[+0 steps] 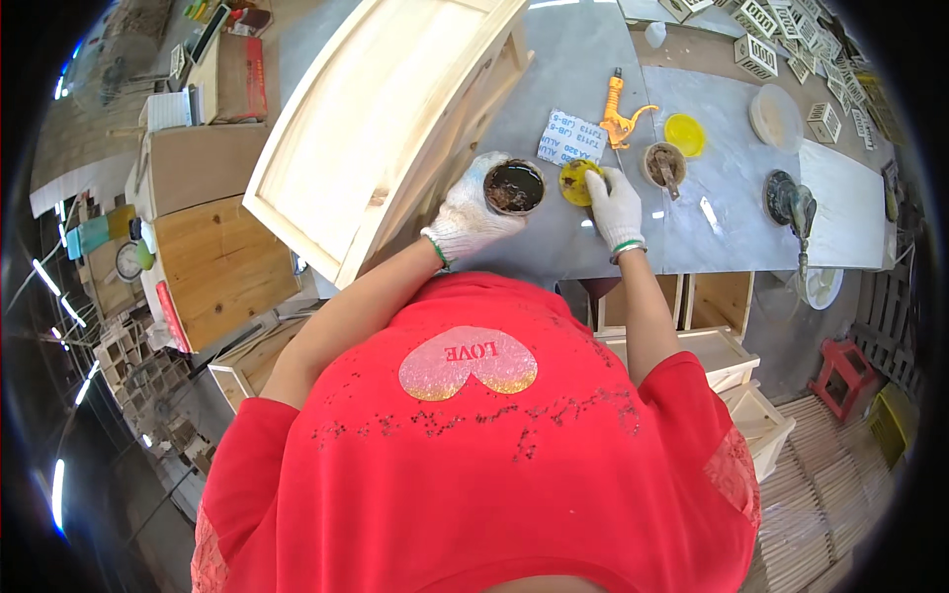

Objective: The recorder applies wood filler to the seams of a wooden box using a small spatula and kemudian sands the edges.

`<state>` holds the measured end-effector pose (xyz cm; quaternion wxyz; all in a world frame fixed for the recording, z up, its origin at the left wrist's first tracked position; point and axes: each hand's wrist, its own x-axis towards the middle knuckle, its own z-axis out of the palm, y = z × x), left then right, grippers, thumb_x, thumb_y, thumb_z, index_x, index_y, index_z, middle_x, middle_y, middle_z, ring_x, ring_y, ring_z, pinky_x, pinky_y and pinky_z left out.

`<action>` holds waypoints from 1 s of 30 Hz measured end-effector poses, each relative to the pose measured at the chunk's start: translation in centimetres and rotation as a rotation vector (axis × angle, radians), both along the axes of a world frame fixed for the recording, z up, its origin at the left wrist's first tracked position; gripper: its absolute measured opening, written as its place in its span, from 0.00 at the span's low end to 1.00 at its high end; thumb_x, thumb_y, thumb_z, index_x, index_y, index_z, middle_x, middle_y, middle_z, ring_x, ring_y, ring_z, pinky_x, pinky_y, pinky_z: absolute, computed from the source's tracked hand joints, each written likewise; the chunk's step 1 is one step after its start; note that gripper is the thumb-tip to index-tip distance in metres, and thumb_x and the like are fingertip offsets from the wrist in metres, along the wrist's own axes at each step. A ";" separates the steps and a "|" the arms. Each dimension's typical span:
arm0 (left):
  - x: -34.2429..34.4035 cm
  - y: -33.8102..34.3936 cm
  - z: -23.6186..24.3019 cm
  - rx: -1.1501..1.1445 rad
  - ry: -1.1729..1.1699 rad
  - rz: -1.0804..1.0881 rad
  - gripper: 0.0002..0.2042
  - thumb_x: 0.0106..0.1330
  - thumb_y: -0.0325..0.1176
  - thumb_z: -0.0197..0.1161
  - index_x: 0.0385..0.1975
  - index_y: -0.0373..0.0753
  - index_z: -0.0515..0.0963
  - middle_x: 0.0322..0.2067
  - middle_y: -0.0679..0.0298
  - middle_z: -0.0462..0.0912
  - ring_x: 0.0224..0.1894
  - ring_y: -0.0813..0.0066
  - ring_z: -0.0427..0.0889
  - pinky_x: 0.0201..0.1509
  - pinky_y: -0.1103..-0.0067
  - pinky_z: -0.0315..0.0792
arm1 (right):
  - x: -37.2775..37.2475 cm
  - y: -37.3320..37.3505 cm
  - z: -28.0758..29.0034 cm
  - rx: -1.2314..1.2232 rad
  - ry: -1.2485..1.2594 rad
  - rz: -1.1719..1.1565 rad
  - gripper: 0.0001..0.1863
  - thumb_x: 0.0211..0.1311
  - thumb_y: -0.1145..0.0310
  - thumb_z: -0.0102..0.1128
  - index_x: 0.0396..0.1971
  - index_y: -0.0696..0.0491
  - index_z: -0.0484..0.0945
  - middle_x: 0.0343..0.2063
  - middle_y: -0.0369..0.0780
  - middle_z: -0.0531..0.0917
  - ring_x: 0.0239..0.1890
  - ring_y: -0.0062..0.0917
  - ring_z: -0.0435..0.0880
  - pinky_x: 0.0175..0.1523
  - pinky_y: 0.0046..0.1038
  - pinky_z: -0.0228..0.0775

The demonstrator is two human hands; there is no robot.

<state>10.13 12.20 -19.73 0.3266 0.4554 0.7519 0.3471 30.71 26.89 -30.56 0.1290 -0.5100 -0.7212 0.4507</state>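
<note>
While the white-gloved left hand [470, 215] clasps a round, dark-filled cup [514, 211], I watch from afar.
Beside it, the white-gloved right hand [619, 211] pinches a stained, round yellow lid [574, 185]; beyond that hand lies an orange, trigger-handled blow gun [618, 126].

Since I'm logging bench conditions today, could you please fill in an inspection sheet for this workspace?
Surface: grey table, shiny in places.
Things in hand: open cup with dark contents; yellow lid, smeared brown.
Clutter: wooden unit, air gun, printed sheet, second lid, paste cup with a stick in it, tub, sander.
Hands: both gloved; left hand holds the cup, right hand the yellow lid.
Cables: nothing seen clearly; cannot tell whether the sander has a cord.
Surroundings: cartons at left, red stool at lower right, slotted blocks at upper right.
</note>
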 end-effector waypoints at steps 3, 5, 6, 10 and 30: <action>0.1 0.0 -2.5 0.082 0.076 -0.009 0.34 0.47 0.32 0.79 0.57 0.36 0.73 0.55 0.53 0.77 0.59 0.61 0.78 0.65 0.72 0.72 | 1.2 -0.6 -1.9 0.258 -0.102 -0.034 0.29 0.65 0.49 0.63 0.53 0.61 0.79 0.44 0.55 0.83 0.48 0.48 0.83 0.54 0.41 0.74; 0.4 0.9 0.1 -0.021 -0.019 -0.038 0.33 0.47 0.31 0.77 0.56 0.36 0.73 0.54 0.54 0.77 0.58 0.61 0.79 0.65 0.72 0.72 | 1.7 -1.1 0.1 0.184 -0.114 -0.073 0.33 0.63 0.51 0.66 0.56 0.63 0.76 0.44 0.55 0.81 0.47 0.48 0.81 0.54 0.42 0.73; 0.4 0.6 -0.8 -0.007 -0.032 -0.038 0.33 0.47 0.31 0.77 0.56 0.36 0.73 0.54 0.54 0.77 0.58 0.61 0.79 0.65 0.72 0.72 | 2.1 -1.5 0.3 0.218 -0.092 -0.091 0.30 0.62 0.53 0.67 0.55 0.62 0.77 0.43 0.54 0.81 0.47 0.48 0.81 0.54 0.43 0.74; 0.6 -0.2 -4.5 0.022 -0.005 0.023 0.33 0.46 0.34 0.76 0.56 0.37 0.73 0.54 0.54 0.78 0.58 0.57 0.78 0.64 0.69 0.72 | 4.2 -2.0 0.6 0.297 -0.127 -0.070 0.21 0.60 0.59 0.70 0.46 0.58 0.80 0.41 0.49 0.82 0.44 0.44 0.82 0.51 0.39 0.75; 3.2 4.4 -6.9 -0.131 0.231 -0.112 0.35 0.49 0.40 0.72 0.60 0.41 0.71 0.55 0.53 0.78 0.60 0.47 0.74 0.67 0.63 0.69 | 6.1 2.9 3.6 0.162 -0.251 -0.525 0.25 0.59 0.51 0.69 0.37 0.62 0.82 0.33 0.52 0.87 0.40 0.44 0.87 0.50 0.38 0.76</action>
